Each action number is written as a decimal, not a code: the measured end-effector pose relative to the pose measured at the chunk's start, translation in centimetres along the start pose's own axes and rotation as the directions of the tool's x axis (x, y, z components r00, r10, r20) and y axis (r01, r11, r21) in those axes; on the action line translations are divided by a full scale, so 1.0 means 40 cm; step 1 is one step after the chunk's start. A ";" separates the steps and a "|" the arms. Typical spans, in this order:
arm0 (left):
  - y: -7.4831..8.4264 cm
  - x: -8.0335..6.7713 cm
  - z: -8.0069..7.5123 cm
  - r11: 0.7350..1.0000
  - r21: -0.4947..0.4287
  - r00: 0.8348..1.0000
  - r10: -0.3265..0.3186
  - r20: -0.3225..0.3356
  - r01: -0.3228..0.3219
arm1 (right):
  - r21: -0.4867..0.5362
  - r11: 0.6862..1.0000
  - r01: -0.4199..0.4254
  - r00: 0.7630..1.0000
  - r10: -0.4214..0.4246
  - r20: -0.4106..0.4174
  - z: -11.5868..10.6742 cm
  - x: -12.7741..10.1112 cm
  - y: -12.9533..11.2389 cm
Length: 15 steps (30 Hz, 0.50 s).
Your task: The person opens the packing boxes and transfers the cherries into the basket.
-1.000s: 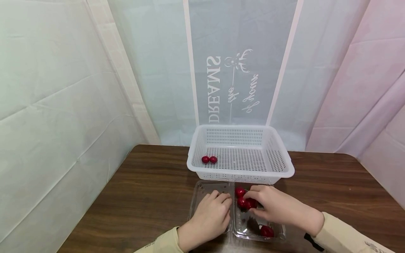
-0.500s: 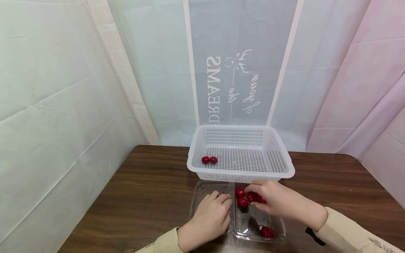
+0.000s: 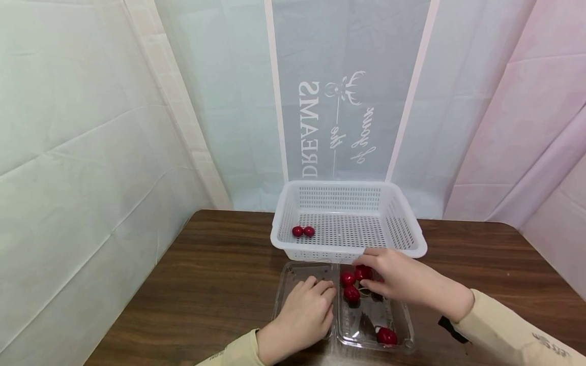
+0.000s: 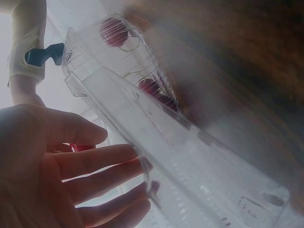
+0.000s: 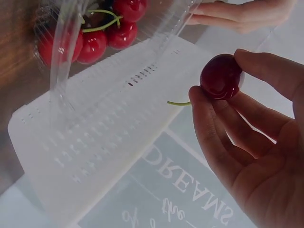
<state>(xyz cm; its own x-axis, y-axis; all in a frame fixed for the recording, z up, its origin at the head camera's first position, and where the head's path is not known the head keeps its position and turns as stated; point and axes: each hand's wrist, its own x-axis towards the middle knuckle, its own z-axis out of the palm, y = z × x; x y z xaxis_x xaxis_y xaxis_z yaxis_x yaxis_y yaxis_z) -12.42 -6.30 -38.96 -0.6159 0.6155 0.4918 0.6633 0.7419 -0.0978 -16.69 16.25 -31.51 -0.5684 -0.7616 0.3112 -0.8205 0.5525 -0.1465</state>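
Observation:
My right hand (image 3: 405, 282) pinches a dark red cherry (image 5: 221, 77) between thumb and fingertips, and its green stem (image 5: 178, 103) sticks out to one side. In the head view this happens over the back of a clear plastic clamshell box (image 3: 344, 330). Other cherries (image 3: 351, 294) lie near the hand in the box, partly covered by it. A single cherry (image 3: 386, 335) sits at the box's near end. My left hand (image 3: 304, 312) rests on the clamshell's opened lid (image 3: 291, 278); the left wrist view shows its fingers extended, tips against the plastic.
Directly behind the clamshell stands a white perforated basket (image 3: 348, 250), with two cherries (image 3: 303, 231) in its left front corner. Both stand on a dark wooden table (image 3: 220, 284). A printed curtain (image 3: 348, 132) hangs beyond the table's far edge.
My right hand has drawn a cherry out of the cluster and moved it slightly away from me, toward the basket. My left hand stays in place.

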 end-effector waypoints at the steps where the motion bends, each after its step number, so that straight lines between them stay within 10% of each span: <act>1: 0.000 0.000 0.000 1.000 0.000 1.000 0.000 0.001 0.000 | -0.003 1.000 -0.002 1.000 0.002 0.002 -0.002 0.002 0.001; 15: 0.003 0.002 -0.007 1.000 -0.004 0.999 -0.004 0.034 0.004 | -0.008 1.000 0.017 1.000 -0.017 -0.010 -0.022 0.034 0.006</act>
<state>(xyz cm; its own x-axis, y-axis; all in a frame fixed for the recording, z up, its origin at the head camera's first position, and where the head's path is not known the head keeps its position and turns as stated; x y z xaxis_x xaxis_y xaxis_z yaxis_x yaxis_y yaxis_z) -12.28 -6.24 -38.71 -0.6329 0.6211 0.4623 0.6624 0.7435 -0.0920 -17.61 15.63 -30.29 -0.5537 -0.7676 0.3229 -0.8295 0.5423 -0.1334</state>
